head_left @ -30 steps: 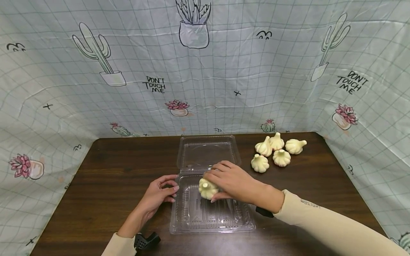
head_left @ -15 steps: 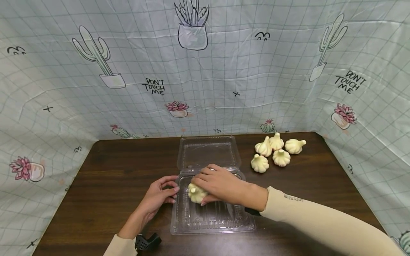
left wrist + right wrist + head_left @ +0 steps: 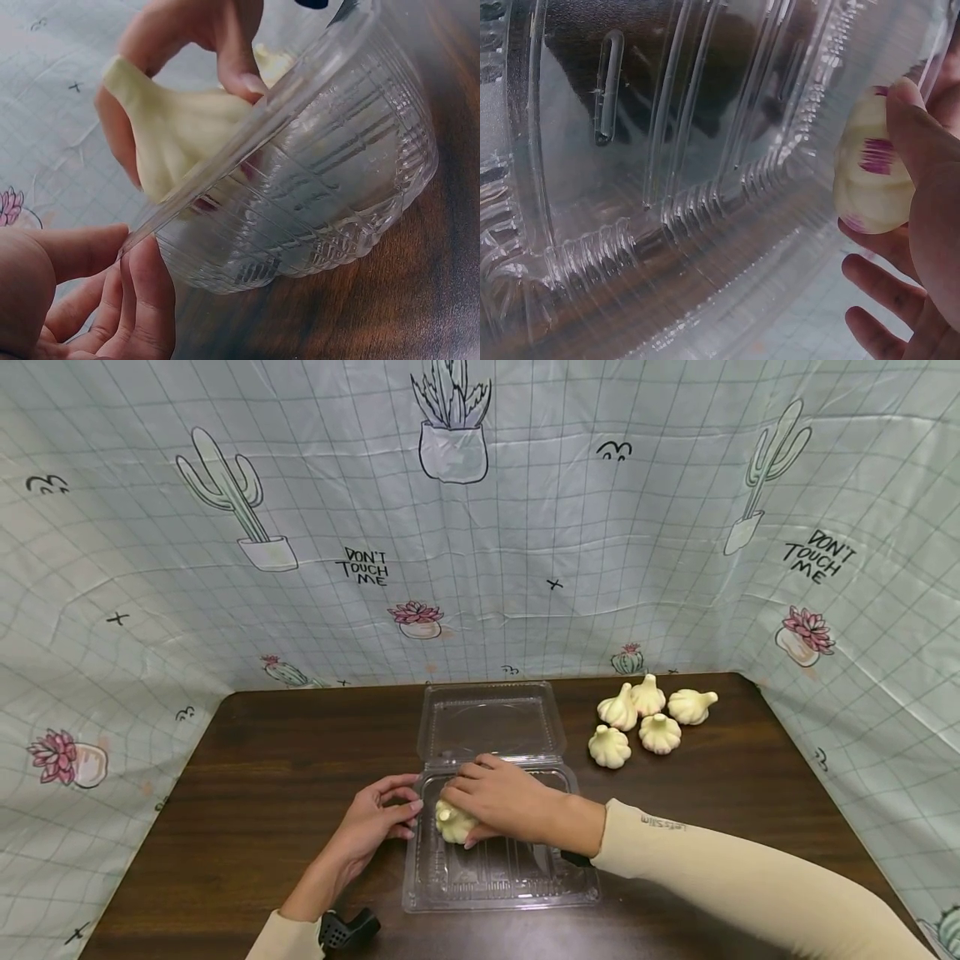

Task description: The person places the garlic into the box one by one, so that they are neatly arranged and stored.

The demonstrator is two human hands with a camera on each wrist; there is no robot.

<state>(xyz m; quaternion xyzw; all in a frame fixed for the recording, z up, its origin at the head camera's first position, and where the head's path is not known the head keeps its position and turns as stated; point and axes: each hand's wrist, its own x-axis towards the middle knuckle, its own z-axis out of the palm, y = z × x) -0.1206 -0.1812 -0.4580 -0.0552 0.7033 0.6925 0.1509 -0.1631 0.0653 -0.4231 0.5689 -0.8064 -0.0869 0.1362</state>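
A clear plastic clamshell container (image 3: 502, 893) lies on the table with its lid (image 3: 487, 727) folded back. My right hand (image 3: 498, 797) holds a garlic bulb (image 3: 452, 823) over the left part of the container's base. The bulb's stem points up and outward in the left wrist view; purple marks show on its underside (image 3: 876, 156) in the right wrist view. At the container's left rim, my left hand (image 3: 375, 814) pinches the edge between thumb and fingers, plain in the left wrist view, where the left hand (image 3: 90, 292) fills the lower left corner.
Several garlic bulbs (image 3: 660, 734) sit in a loose group at the right rear of the dark wooden table (image 3: 285, 760). A patterned cloth (image 3: 495, 527) hangs behind the table and along its sides. Black straps (image 3: 348, 929) circle the wrists.
My right hand has carried the garlic bulb leftward and slightly nearer, from mid-container towards its left side. The left hand keeps its place at the rim.
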